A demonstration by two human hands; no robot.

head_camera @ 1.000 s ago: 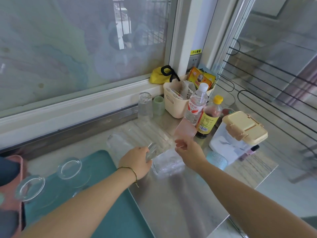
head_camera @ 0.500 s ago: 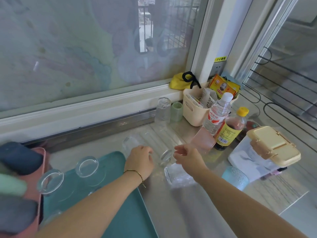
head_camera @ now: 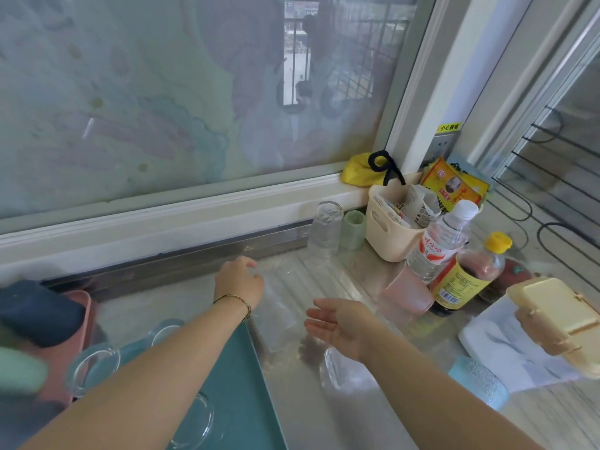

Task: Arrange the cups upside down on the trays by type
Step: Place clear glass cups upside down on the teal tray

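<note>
My left hand (head_camera: 238, 282), at the centre of the frame, grips the far end of a tall clear glass tumbler (head_camera: 276, 313), with fingers and thumb curled round it. The tumbler is colourless, straight-walled and motion-blurred. It runs from the hand toward the lower centre, over the stainless steel counter (head_camera: 308, 417), just right of the teal rectangular plastic tray (head_camera: 240, 394). Whether it touches the counter cannot be determined.

My right hand (head_camera: 341, 323) is spread wide with fingers straight. It is near the tumbler but apart from it and holds nothing. Directly below this hand, a clear textured glass (head_camera: 344, 375) sits on the counter.

Clear round glass cups (head_camera: 94, 368) stand on the teal tray at lower left; their upper faces show as transparent rings. A pink tray (head_camera: 86, 300) at the left edge carries a dark blue cup (head_camera: 35, 313). A pink plastic cup (head_camera: 406, 295) stands right of centre on the counter. A light blue textured cup (head_camera: 480, 383) stands at lower right.
</note>
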